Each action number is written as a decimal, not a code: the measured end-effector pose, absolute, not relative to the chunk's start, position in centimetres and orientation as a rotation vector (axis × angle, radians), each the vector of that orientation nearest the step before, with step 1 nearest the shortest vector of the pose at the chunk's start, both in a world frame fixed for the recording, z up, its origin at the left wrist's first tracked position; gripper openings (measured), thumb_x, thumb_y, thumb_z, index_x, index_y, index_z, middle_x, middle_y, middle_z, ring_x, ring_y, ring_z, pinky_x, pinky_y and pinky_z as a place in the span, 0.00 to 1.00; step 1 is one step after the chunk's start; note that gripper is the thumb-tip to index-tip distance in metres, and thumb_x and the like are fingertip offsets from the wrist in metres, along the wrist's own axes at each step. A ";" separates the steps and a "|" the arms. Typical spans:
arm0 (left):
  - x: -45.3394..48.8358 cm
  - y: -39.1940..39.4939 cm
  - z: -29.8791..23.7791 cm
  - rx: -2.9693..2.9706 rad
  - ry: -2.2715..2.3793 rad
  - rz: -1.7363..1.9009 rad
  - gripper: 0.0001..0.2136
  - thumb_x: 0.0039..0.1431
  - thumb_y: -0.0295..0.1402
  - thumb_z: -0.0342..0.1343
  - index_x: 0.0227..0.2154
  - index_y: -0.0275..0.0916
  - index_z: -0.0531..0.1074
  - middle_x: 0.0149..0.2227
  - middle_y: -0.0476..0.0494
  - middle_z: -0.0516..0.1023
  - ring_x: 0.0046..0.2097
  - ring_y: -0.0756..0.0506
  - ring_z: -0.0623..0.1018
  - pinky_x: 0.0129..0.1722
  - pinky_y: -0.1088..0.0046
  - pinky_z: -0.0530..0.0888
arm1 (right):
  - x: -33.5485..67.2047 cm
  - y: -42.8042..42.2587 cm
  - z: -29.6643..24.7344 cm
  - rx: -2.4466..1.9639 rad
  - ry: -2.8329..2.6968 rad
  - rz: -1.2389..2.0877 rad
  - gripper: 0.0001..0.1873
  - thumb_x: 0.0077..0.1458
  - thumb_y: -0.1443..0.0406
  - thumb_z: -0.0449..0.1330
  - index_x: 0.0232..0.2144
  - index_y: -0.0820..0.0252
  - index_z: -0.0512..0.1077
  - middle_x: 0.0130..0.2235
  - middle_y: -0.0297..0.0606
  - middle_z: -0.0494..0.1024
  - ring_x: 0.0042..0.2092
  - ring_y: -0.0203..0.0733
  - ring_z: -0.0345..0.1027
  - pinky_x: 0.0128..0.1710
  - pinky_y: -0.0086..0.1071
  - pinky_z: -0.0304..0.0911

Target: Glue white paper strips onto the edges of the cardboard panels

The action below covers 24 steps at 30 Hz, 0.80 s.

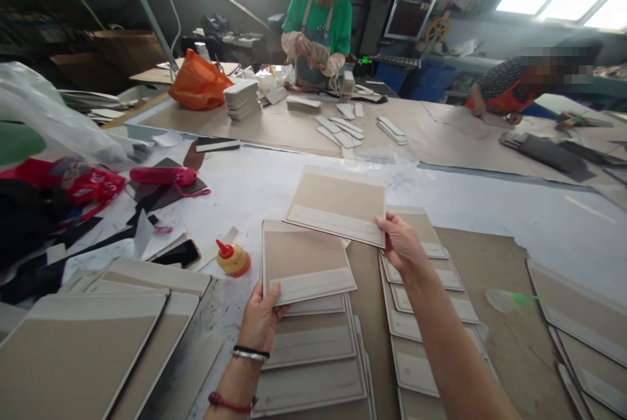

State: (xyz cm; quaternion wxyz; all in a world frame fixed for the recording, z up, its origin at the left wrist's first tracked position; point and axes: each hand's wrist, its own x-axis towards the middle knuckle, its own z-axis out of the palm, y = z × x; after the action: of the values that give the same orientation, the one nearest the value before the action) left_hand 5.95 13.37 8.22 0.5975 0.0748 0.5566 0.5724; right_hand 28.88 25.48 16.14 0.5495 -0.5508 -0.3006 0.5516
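Note:
My left hand pinches the lower left corner of a flat beige panel with a pale strip along its near edge. That panel is above a row of overlapping similar panels. In my right hand is another beige panel, gripped at its lower right corner and raised a little farther away. Its near edge overlaps the far edge of the left one in view. Under my right forearm runs a second row of overlapping panels.
Larger panels lie stacked at the left, beside a glue bottle with a red tip. More panels overlap at the right. Across the table, one person handles pieces and another person leans over the surface.

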 end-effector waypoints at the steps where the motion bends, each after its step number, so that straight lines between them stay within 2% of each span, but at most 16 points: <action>1: 5.9 12.9 8.7 0.202 1.314 1.338 0.17 0.43 0.31 0.61 0.38 0.38 0.65 0.34 0.46 0.76 0.32 0.47 0.77 0.27 0.72 0.75 | 30.2 24.6 17.2 -1.309 -0.752 1.198 0.14 0.39 0.68 0.60 0.33 0.59 0.65 0.26 0.30 0.75 0.27 0.36 0.69 0.28 0.29 0.66; 5: 6.5 11.3 12.1 0.542 1.591 1.323 0.15 0.46 0.38 0.57 0.37 0.39 0.67 0.35 0.46 0.76 0.36 0.45 0.76 0.32 0.72 0.73 | 33.9 20.3 21.0 -1.574 -1.055 0.615 0.18 0.43 0.61 0.59 0.38 0.59 0.64 0.34 0.37 0.75 0.34 0.41 0.70 0.34 0.35 0.65; 7: 7.5 10.6 14.3 0.841 1.840 1.239 0.11 0.50 0.40 0.53 0.34 0.39 0.68 0.31 0.47 0.76 0.34 0.45 0.75 0.34 0.72 0.71 | 34.0 17.8 21.8 -1.804 -1.218 0.356 0.17 0.45 0.59 0.56 0.39 0.58 0.65 0.34 0.40 0.74 0.34 0.44 0.69 0.35 0.37 0.63; 9: 9.2 10.0 15.8 1.114 2.009 1.114 0.10 0.52 0.39 0.50 0.33 0.40 0.67 0.26 0.47 0.74 0.31 0.44 0.75 0.32 0.71 0.70 | 33.1 15.5 21.4 -1.970 -1.335 0.237 0.15 0.48 0.59 0.52 0.39 0.58 0.65 0.33 0.41 0.74 0.32 0.45 0.69 0.34 0.38 0.62; 12: 12.7 9.5 16.3 1.402 1.935 0.992 0.10 0.56 0.36 0.45 0.37 0.38 0.66 0.27 0.43 0.76 0.31 0.42 0.76 0.31 0.69 0.70 | 31.0 13.3 19.5 -1.957 -1.459 0.382 0.14 0.52 0.60 0.47 0.39 0.58 0.63 0.32 0.41 0.74 0.32 0.45 0.69 0.34 0.37 0.61; 15: 16.0 9.4 15.7 1.606 1.731 0.936 0.14 0.57 0.32 0.42 0.43 0.35 0.65 0.39 0.34 0.77 0.40 0.41 0.77 0.38 0.66 0.72 | 29.7 12.4 17.9 -1.860 -1.483 0.614 0.14 0.55 0.59 0.43 0.39 0.59 0.62 0.34 0.41 0.75 0.33 0.44 0.69 0.36 0.36 0.61; 18: 18.1 9.5 15.6 1.687 1.628 0.835 0.18 0.58 0.31 0.40 0.50 0.31 0.62 0.47 0.28 0.73 0.46 0.38 0.75 0.44 0.61 0.71 | 29.4 12.0 17.8 -1.786 -1.447 0.760 0.21 0.58 0.54 0.40 0.43 0.60 0.63 0.37 0.42 0.75 0.37 0.43 0.69 0.40 0.35 0.61; 21: 18.8 9.4 16.1 1.672 1.459 0.793 0.20 0.56 0.30 0.41 0.52 0.31 0.60 0.49 0.29 0.71 0.49 0.39 0.73 0.48 0.59 0.69 | 29.3 11.8 18.3 -1.719 -1.444 0.911 0.25 0.55 0.51 0.47 0.48 0.62 0.62 0.41 0.44 0.75 0.42 0.43 0.69 0.42 0.33 0.61; 24: 18.3 9.6 16.4 1.604 1.227 0.787 0.25 0.48 0.26 0.49 0.52 0.34 0.62 0.52 0.32 0.69 0.54 0.40 0.68 0.54 0.60 0.63 | 29.3 11.7 18.8 -1.856 -1.452 0.855 0.20 0.56 0.57 0.49 0.45 0.63 0.66 0.40 0.46 0.76 0.42 0.45 0.70 0.42 0.33 0.60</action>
State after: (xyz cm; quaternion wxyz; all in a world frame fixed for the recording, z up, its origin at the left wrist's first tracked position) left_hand 18.32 9.58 16.38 0.4681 0.6540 0.5003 0.3208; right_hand 29.28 11.75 18.78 0.3121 -0.7033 -0.5504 0.3240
